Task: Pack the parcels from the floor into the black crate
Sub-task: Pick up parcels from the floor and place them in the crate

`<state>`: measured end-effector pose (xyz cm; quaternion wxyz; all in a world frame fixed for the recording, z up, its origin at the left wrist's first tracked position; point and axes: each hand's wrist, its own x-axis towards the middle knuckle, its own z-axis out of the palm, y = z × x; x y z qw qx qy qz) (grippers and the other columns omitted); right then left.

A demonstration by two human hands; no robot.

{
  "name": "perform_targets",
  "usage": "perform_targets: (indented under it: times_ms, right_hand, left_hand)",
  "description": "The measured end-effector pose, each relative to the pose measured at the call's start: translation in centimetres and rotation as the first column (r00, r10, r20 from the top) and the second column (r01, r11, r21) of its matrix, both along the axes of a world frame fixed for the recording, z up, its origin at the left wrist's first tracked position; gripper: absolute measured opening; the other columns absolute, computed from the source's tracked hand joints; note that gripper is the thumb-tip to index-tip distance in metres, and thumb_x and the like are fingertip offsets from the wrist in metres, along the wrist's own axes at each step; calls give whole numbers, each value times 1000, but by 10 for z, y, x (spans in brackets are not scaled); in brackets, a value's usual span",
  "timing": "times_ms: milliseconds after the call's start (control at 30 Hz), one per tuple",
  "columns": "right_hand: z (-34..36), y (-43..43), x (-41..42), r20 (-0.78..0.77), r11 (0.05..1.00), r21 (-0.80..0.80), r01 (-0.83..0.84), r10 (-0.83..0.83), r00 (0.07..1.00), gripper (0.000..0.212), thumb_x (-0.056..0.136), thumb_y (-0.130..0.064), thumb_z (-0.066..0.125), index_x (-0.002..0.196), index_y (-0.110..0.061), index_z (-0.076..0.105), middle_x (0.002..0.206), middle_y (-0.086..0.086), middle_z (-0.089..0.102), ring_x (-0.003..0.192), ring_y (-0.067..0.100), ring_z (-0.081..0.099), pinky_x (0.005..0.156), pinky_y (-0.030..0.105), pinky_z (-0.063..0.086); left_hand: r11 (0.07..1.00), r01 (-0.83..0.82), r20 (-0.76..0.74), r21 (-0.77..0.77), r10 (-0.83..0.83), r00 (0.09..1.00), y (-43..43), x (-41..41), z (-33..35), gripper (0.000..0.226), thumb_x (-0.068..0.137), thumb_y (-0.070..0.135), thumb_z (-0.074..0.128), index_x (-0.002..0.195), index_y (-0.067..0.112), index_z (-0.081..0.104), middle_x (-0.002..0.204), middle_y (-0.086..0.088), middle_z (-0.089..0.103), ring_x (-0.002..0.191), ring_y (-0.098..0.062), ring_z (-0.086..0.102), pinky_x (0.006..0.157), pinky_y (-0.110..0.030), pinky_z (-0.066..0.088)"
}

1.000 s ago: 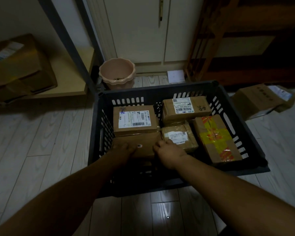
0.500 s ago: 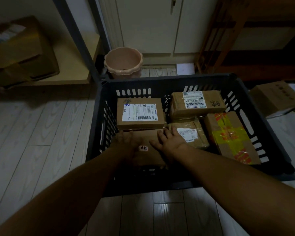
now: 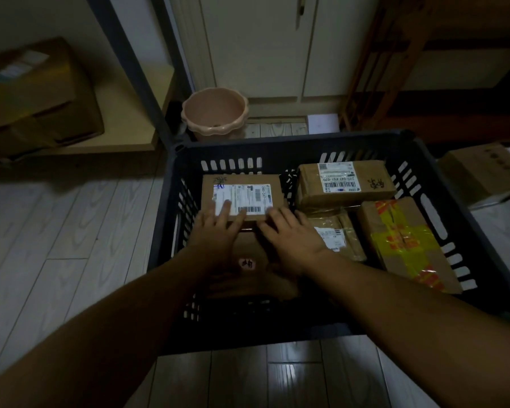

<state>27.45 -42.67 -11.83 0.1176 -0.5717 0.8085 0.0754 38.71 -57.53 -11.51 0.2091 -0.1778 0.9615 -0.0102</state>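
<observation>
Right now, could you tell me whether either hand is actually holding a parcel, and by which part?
Nothing is gripped. The left hand lies flat, fingers on the labelled parcel's near edge; the right hand rests open beside it.

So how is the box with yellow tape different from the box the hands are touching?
The brown cardboard box with yellow and red tape has a bright tape cross on top; the brown cardboard box with a white label has a barcode sticker instead. The taped box lies by the black plastic crate's right wall; the labelled box lies by the left wall. Nothing touches the taped box, while the left hand rests on the labelled one. Both are inside the crate.
</observation>
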Motion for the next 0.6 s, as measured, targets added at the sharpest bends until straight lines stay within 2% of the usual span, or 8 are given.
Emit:
perform_targets:
  times_ms: [67, 200, 300, 367, 467, 600]
  right_hand:
    - [-3, -7, -4, 59, 993, 54, 109, -112, 992, 104, 81, -54, 63, 152, -18, -3, 160, 11, -9, 147, 31, 1, 118, 47, 10]
    - [-10, -13, -10, 137, 973, 166, 161, -185, 973, 104, 83, -53, 62, 152, -20, -9, 160, 10, -15, 146, 32, 14, 117, 45, 17]
    - [16, -14, -10, 233, 951, 221, 218, -269, 935, 104, 81, -53, 64, 153, -26, -6, 161, 5, -13, 148, 31, 0, 117, 47, 11]
    - [51, -8, -9, 295, 933, 228, 279, -339, 893, 102, 79, -54, 65, 153, -30, -1, 161, 3, -10, 148, 29, -3, 117, 48, 10]
    - [129, 20, -5, 318, 907, 270, 322, -400, 860, 96, 81, -58, 61, 152, -31, 2, 162, 4, -4, 148, 30, 2, 117, 50, 12]
    - [246, 73, -3, 340, 881, 308, 360, -455, 823, 76, 86, -53, 56, 148, -25, 23, 155, 8, 22, 139, 30, 28, 112, 39, 30]
  left_hand:
    - [994, -96, 75, 58, 92, 993, -7, -1, -8, 124, 67, 69, 66, 146, 30, -22, 156, -12, -21, 143, -42, -14, 115, -58, 1]
    - [980, -149, 135, 134, 131, 982, -8, -3, -12, 125, 68, 62, 70, 145, 31, -23, 155, -10, -26, 142, -41, -19, 115, -60, 2]
    - [955, -218, 226, 201, 171, 959, -12, -13, 14, 112, 74, 64, 62, 147, 33, -18, 156, -8, -23, 143, -39, -18, 115, -59, 1]
    - [936, -255, 196, 242, 211, 958, -10, -13, 48, 102, 79, 65, 55, 149, 31, -10, 158, -9, -16, 144, -37, -14, 115, -59, 2]
    - [917, -292, 194, 271, 245, 950, -2, 5, 117, 94, 83, 60, 54, 150, 31, -4, 159, -7, -12, 145, -35, -12, 115, -58, 4]
    - [890, -352, 267, 289, 278, 923, 17, 37, 232, 94, 83, 57, 56, 149, 35, -8, 159, -7, -10, 145, -36, -9, 116, -58, 7]
